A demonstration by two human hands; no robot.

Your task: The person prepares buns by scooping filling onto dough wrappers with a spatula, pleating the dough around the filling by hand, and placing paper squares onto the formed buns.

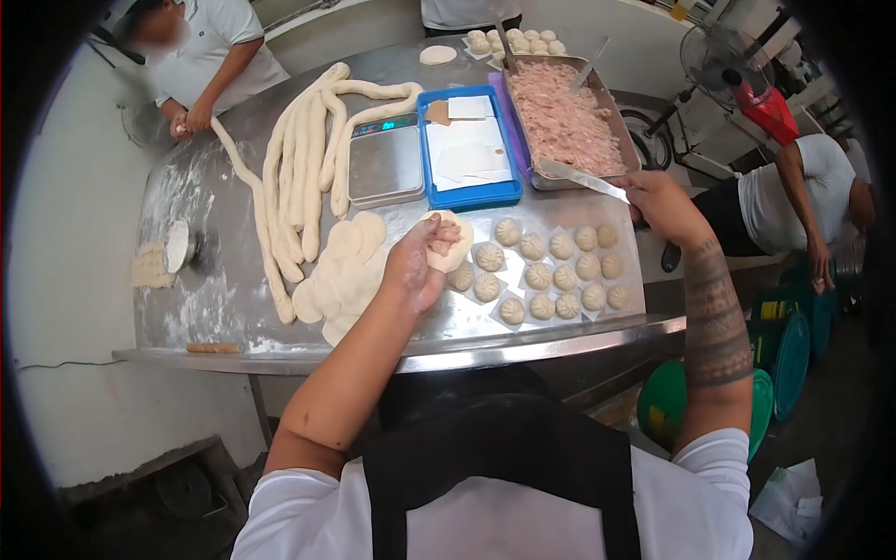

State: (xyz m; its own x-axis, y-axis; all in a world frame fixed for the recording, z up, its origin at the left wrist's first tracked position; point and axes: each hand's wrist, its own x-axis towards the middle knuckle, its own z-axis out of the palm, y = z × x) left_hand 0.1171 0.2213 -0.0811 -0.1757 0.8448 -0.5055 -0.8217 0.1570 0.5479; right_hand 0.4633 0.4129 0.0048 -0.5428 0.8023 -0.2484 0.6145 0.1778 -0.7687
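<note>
My left hand (411,266) is curled under a round dough wrapper (463,241), with pinkish minced meat (447,235) on its middle. My right hand (665,203) grips a flat metal spatula (593,182); its handle is hidden in the fist. The blade's tip is at the near edge of a deep metal tray (627,154) filled with minced meat (569,117). Rows of pleated buns (538,276) on paper squares lie between my hands. Overlapping flat dough rounds (341,271) are left of my left forearm.
Behind my left hand are a digital scale (385,168) and a blue tray (474,198) with paper sheets. Long dough ropes (289,177) run across the table's left half, one reaching a co-worker's hands (191,121). A rolling pin (213,348) lies near the front edge.
</note>
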